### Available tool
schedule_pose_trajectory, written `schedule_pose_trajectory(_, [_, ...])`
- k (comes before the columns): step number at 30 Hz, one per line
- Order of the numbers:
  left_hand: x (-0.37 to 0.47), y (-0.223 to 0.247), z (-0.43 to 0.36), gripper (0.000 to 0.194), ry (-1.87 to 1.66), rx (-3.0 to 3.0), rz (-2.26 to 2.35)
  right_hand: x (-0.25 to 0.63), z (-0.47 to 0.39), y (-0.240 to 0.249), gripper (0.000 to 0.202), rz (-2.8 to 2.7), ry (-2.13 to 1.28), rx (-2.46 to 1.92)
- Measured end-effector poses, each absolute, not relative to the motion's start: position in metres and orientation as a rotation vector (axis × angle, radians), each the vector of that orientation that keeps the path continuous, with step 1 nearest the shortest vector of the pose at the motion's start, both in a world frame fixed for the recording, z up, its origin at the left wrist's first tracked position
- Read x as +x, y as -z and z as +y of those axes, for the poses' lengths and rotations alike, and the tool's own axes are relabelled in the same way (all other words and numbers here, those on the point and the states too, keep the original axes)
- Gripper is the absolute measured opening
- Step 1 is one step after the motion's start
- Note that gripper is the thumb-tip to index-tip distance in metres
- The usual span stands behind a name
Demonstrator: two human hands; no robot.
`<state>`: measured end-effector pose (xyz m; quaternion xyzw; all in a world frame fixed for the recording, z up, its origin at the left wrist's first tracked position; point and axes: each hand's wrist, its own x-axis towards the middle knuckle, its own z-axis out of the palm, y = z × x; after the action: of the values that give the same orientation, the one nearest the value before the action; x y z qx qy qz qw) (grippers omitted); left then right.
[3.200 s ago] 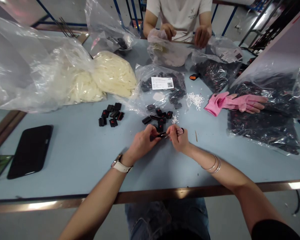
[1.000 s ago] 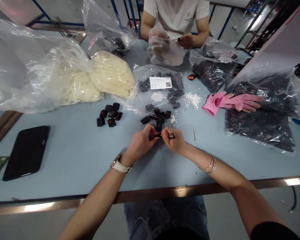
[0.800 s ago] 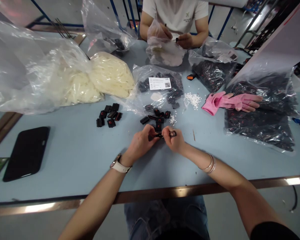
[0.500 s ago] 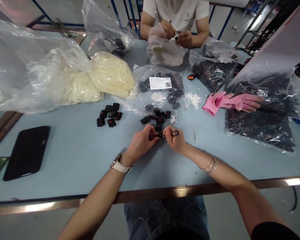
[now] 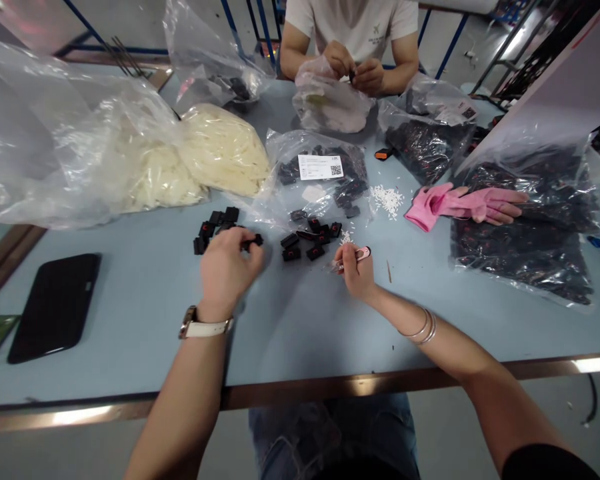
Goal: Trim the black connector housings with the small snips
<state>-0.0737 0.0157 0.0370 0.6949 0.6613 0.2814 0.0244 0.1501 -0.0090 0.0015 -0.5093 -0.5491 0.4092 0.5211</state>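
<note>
My left hand (image 5: 229,265) is over the left cluster of black plastic connectors (image 5: 216,218), partly covering it. Its thumb and fingers close on a black connector (image 5: 253,241) at the cluster's right side. My right hand (image 5: 357,272) is closed around slim metal tweezers (image 5: 361,255), whose tips point left and are blurred. Just beyond the right hand lie a few small white pins (image 5: 347,236). Between my hands is a second cluster of black connectors (image 5: 315,251), some with red marks.
A labelled clear bag of black parts (image 5: 353,183) lies behind the connectors, beside a white pin pile (image 5: 387,201). Pink gloves (image 5: 430,208) rest at right on bagged parts. Bags of cream pieces (image 5: 225,150) and a black tablet (image 5: 55,307) are left. A co-worker (image 5: 350,40) sits opposite.
My left hand has moved left from the right hand to the left cluster. My right hand has shifted slightly right with the tweezers, and their handle has turned. Another connector lies at the middle cluster's front.
</note>
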Motion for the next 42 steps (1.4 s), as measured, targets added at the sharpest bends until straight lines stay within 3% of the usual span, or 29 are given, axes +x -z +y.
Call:
schedule_pose_trajectory(5, [-0.093,-0.039,0.019,0.016,-0.845,2.118,2.204,0.151,-0.010,-0.001,0.051,-1.292,-1.003,-1.204])
schedule_pose_trajectory(9, [-0.084,-0.033,0.019,0.018,-0.904,2.294,1.881,0.151,-0.010,0.002,0.049,-1.273,-1.007,-1.192])
schedule_pose_trajectory(12, [-0.068,-0.026,0.016,0.021,-0.679,2.470,1.602,0.152,-0.009,0.002,0.050,-1.255,-1.000,-1.198])
schedule_pose_trajectory(15, [-0.058,-0.020,0.013,0.024,-0.501,2.548,1.601,0.154,-0.006,-0.002,0.049,-1.205,-0.999,-1.168])
schedule_pose_trajectory(23, [-0.053,-0.017,0.008,0.020,-0.555,2.525,1.539,0.173,0.021,-0.019,0.047,-1.082,-0.703,-1.261])
schedule_pose_trajectory(30, [-0.030,-0.014,-0.007,0.026,-0.598,2.483,1.173,0.199,0.043,-0.027,0.042,-1.399,-0.683,-1.538])
schedule_pose_trajectory(36, [-0.029,-0.008,-0.006,0.026,-0.571,2.489,1.175,0.213,0.042,-0.046,0.020,-2.012,-0.692,-1.882])
schedule_pose_trajectory(42, [-0.030,-0.008,-0.006,0.023,-0.520,2.508,1.181,0.215,0.044,-0.043,0.010,-2.156,-0.743,-1.932])
